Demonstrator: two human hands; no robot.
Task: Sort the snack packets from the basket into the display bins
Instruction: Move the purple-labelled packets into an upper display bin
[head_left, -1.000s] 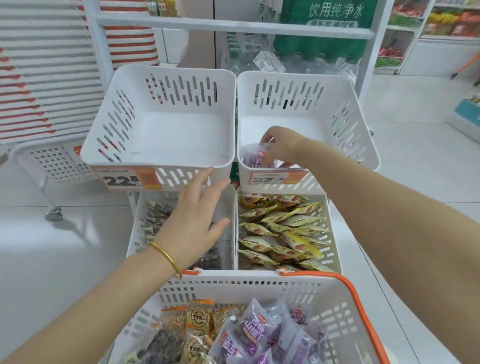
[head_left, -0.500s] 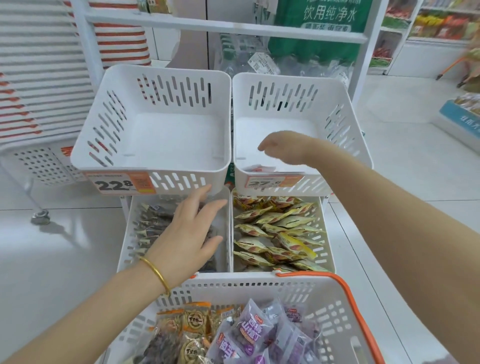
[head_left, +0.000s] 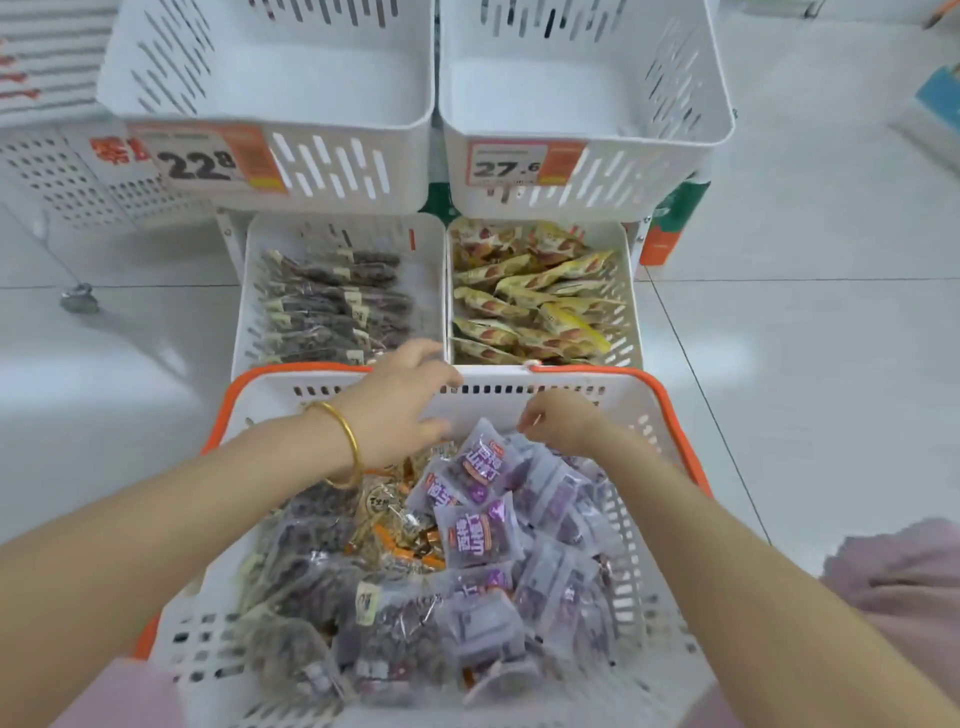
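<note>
Hands are both down in the basket (head_left: 587, 370), which sits just in front of the bins. On the right hand (head_left: 569, 422) the fingers are curled in, tips at the top edge of the uppermost purple packet (head_left: 480, 460). It's too blurred for me to tell if the pinch has closed on it. The left hand (head_left: 402, 410) has fingers loose and mostly straight, lying over the basket's far wall, holding nothing, thumb toward the pile.

The other purple packets (head_left: 478, 538) heap on the basket's right half, with dark packets (head_left: 306, 566) on the left and a few orange-gold packets (head_left: 397, 519) between. The lower left bin (head_left: 244, 312) holds similar dark ones and the lower right bin (head_left: 626, 291) holds yellow ones. The upper left bin (head_left: 337, 171) and upper right bin (head_left: 623, 166) sit above.

I read the step as picking one purple packet. I'd take it by the sealed top edge, one packet only, and lift straight up so the neighbours slide off instead of riding along. The film looks slippery, so I'd pinch firmly. Purple matches neither lower bin, so my guess is it goes in an upper bin. The left hand could steady the basket wall during the lift.
</note>
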